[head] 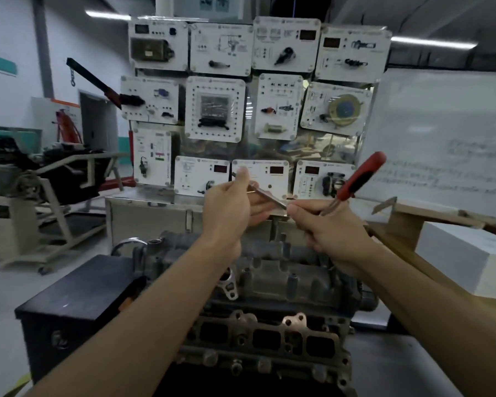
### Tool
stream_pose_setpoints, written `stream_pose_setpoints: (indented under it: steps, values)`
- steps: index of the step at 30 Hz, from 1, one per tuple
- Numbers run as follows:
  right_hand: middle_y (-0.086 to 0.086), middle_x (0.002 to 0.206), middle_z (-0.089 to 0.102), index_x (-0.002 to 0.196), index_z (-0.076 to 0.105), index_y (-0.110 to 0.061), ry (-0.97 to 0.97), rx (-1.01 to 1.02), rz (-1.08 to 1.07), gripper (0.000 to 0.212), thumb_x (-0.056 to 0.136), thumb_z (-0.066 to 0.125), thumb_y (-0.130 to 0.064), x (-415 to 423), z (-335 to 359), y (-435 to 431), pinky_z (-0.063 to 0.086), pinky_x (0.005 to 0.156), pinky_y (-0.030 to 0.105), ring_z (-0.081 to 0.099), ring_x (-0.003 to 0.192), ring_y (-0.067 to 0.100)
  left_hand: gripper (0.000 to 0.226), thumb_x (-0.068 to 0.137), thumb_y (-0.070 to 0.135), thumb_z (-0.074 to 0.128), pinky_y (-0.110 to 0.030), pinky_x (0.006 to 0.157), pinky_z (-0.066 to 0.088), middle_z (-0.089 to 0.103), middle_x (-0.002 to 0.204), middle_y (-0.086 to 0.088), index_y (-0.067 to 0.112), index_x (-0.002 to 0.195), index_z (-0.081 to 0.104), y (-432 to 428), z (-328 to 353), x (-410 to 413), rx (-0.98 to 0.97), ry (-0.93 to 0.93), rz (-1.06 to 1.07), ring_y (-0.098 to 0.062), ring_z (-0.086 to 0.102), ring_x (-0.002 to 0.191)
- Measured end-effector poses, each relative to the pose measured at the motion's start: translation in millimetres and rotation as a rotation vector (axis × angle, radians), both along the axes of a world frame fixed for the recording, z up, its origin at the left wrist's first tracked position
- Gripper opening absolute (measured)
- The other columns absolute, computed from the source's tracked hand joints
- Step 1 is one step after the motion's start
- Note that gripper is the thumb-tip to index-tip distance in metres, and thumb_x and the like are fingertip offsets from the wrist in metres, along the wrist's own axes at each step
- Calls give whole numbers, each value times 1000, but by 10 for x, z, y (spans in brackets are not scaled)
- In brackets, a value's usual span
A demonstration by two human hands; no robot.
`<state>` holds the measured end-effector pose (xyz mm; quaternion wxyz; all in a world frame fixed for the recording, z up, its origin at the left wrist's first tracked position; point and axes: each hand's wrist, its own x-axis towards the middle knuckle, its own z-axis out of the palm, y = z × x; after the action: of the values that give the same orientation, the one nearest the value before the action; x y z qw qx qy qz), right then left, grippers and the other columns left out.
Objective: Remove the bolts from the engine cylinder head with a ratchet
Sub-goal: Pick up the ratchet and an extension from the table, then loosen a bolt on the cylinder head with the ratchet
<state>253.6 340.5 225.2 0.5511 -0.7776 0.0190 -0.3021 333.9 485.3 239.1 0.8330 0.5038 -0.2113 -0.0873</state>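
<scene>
The grey engine cylinder head (272, 279) lies on the bench below my arms. Both hands are raised above it. My right hand (331, 230) grips the ratchet (358, 179) near its metal head, so the red and black handle sticks up to the right. My left hand (229, 207) pinches a slim metal extension bar (265, 194) that runs from its fingers to the ratchet's head at my right thumb. No loose bolt shows in either hand.
A black case (78, 299) stands left of the engine. A white box (467, 262) on a wooden board sits at the right. Behind the bench rises a board of white instrument panels (249, 90). Another engine on a stand (35, 179) is at far left.
</scene>
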Motion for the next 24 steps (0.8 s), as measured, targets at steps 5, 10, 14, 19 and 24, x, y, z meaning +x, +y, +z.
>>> stream_pose_setpoints:
  steps: [5, 10, 14, 19, 24]
  values:
    - [4, 57, 43, 100, 74, -5, 111, 56, 55, 17, 96, 66, -19, 168, 105, -81, 31, 37, 19, 34, 38, 12, 33, 104, 31, 55, -25, 52, 58, 77, 74, -11, 3, 91, 67, -87, 6, 235, 16, -2, 67, -24, 76, 66]
    - [2, 53, 41, 81, 74, -12, 138, 55, 47, 18, 97, 67, -18, 275, 132, -214, 27, 34, 21, 31, 37, 13, 32, 104, 28, 56, -25, 51, 56, 76, 72, -11, 5, 85, 67, -401, -72, 306, -67, 125, 154, -22, 75, 63]
    - [-1, 49, 46, 86, 77, -13, 108, -36, -5, 14, 95, 69, -18, 345, 78, -321, 31, 36, 21, 34, 36, 12, 30, 103, 27, 57, -26, 51, 57, 76, 73, -10, 2, 91, 68, -568, -166, 372, -77, 206, 168, -21, 75, 63]
    - [-2, 50, 45, 77, 79, -18, 111, 58, 35, 18, 93, 72, -20, 429, 108, -389, 30, 36, 20, 33, 37, 12, 31, 104, 30, 55, -24, 50, 55, 77, 77, -11, 4, 90, 67, -562, -76, 447, -92, 149, 108, -20, 75, 65]
    - [-4, 59, 45, 62, 73, -26, 293, 197, 179, 27, 89, 75, -29, 397, 190, -521, 25, 38, 18, 34, 38, 7, 27, 93, 34, 66, -23, 48, 54, 77, 83, -10, 8, 91, 74, -123, 56, 692, 281, -102, -144, -21, 75, 69]
